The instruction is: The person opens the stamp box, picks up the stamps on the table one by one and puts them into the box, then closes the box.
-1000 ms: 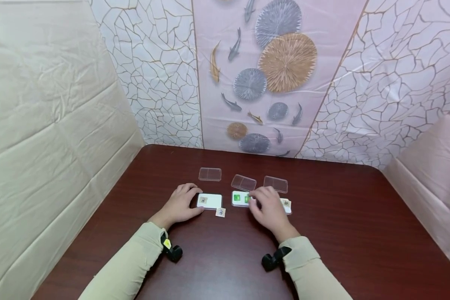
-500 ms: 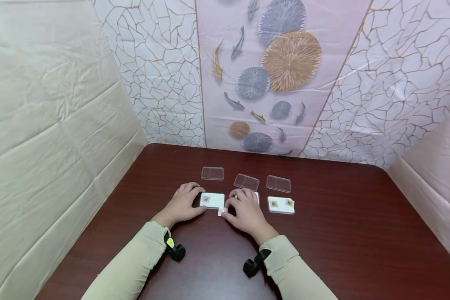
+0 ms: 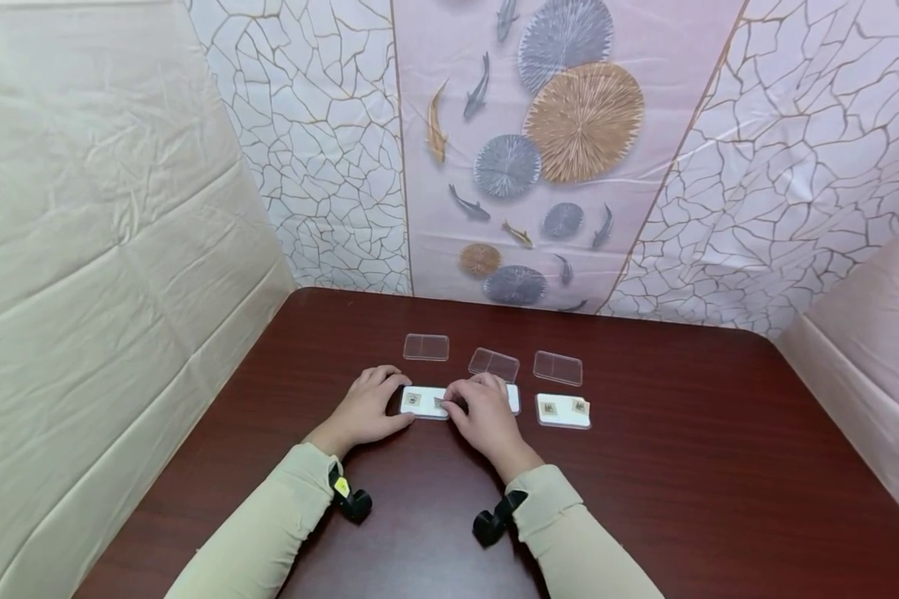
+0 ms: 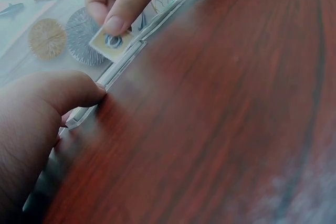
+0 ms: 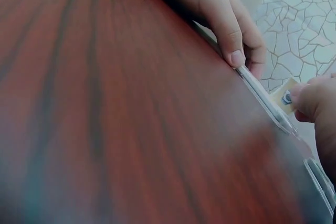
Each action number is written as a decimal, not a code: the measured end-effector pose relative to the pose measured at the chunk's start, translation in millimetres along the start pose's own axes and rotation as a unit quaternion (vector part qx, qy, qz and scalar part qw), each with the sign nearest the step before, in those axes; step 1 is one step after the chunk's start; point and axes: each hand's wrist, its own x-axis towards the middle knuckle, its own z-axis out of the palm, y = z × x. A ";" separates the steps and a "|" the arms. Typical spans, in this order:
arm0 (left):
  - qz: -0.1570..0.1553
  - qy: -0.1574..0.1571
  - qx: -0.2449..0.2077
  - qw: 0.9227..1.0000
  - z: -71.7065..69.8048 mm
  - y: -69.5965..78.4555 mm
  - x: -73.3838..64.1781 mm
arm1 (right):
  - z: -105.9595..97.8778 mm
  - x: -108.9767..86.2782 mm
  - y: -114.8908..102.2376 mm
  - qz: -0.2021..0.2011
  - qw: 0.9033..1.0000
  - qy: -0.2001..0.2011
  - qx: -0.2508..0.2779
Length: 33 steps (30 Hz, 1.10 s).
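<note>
In the head view my left hand (image 3: 361, 409) holds the left end of a flat white case (image 3: 427, 412), thumb on the near edge and fingers on the far edge. One small stamp (image 3: 414, 399) lies on its left half. Above the right half, my right hand (image 3: 489, 418) pinches a second stamp (image 4: 119, 49) between thumb and fingers. The left wrist view shows this cream stamp tilted over the case edge, with a dark round print. The right hand hides most of the middle white case (image 3: 513, 401).
To the right a third white case (image 3: 563, 421) bears two stamps; its right stamp (image 3: 580, 407) lies askew at the corner. Behind stand three clear lids: left (image 3: 425, 347), middle (image 3: 494, 364) and right (image 3: 558, 368). All lie on the dark red table (image 3: 682, 441).
My right hand moved left from the middle case, took up the loose stamp near the left case's front corner and brought it over that case. My left hand has stayed on the case.
</note>
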 end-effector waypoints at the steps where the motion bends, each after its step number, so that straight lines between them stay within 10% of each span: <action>1: -0.001 -0.002 0.002 1.000 0.4 -0.5 0.2 | 0.7 1.8 -1.2 0.004 1.000 -0.003 -0.011; 18: -0.002 0.000 0.000 1.000 1.2 -0.7 -0.3 | 5.9 27.3 -2.3 0.046 0.997 -0.012 -0.058; 33: -0.001 0.003 0.007 1.000 -0.8 -1.8 0.0 | 16.7 94.8 31.0 0.053 0.959 -0.259 -0.106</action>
